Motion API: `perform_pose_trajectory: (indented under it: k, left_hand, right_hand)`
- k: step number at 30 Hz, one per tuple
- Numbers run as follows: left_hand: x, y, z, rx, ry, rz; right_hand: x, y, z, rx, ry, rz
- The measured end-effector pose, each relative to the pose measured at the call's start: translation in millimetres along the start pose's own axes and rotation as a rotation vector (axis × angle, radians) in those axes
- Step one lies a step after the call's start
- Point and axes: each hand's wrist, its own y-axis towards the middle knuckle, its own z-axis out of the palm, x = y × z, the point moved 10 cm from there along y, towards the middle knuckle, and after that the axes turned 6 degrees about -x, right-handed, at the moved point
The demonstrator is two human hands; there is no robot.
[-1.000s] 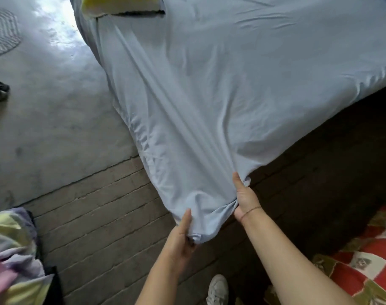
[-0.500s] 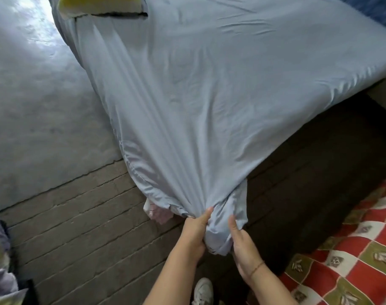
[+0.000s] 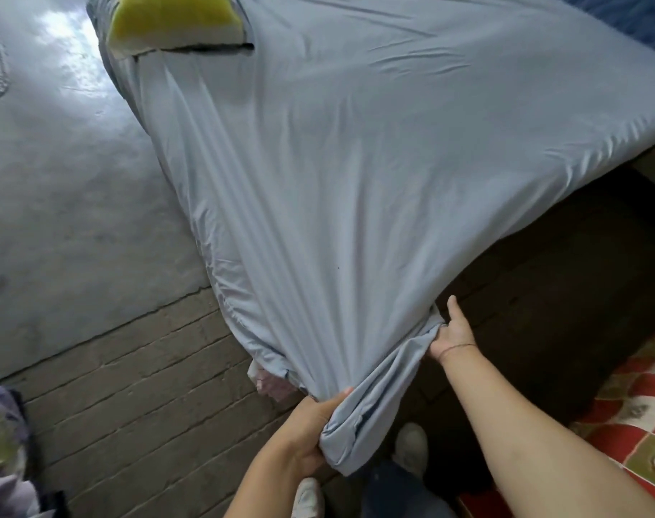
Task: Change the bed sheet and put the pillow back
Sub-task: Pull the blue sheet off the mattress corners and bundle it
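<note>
A crumpled bundle of cloth (image 3: 1, 461) in pale lilac and yellow-green lies at the far left. Beside it, smooth grey concrete floor (image 3: 57, 218) with a glossy sheen meets rough brick paving (image 3: 131, 386) laid in rows. At the bed's far corner a spongy wedge of yellow foam (image 3: 173, 20) shows uncovered.

The sheet (image 3: 356, 162), soft pale blue cloth, is spread over the bed and drawn into long straight pleats that narrow toward the near corner. There a scrap of pink fabric (image 3: 273, 386) peeks from under it. The left hand (image 3: 303, 431) grips the bunched, twisted sheet corner, fingers curled round the wad. A white shoe (image 3: 412, 446) stands below. The right hand (image 3: 453, 334) holds the sheet's gathered edge, thumb up, fingers buried in the fold. A red and olive chequered quilt (image 3: 636, 416) lies at the right.
</note>
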Motion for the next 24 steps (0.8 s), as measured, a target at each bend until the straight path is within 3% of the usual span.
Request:
perform_pose_trajectory:
  k: [6, 14, 20, 24]
  left_hand:
    - [-5.5, 7.4, -4.9, -0.121, -0.021, -0.015]
    - [11.8, 47.3, 30.6, -0.39, -0.344, 0.057]
    - [57.3, 85.3, 161.7, -0.294, -0.423, -0.238]
    - [26.0, 98.0, 242.2, -0.074, -0.593, -0.168]
  right_hand:
    - [26.1, 15.1, 3.9, 0.028, -0.193, 0.04]
    - [67.2, 31.0, -3.5, 0.044, -0.368, 0.023]
    - [79.8, 30.6, -8.3, 0.081, -0.511, 0.083]
    - [72.2, 25.5, -23.5, 0.112, -0.539, 0.115]
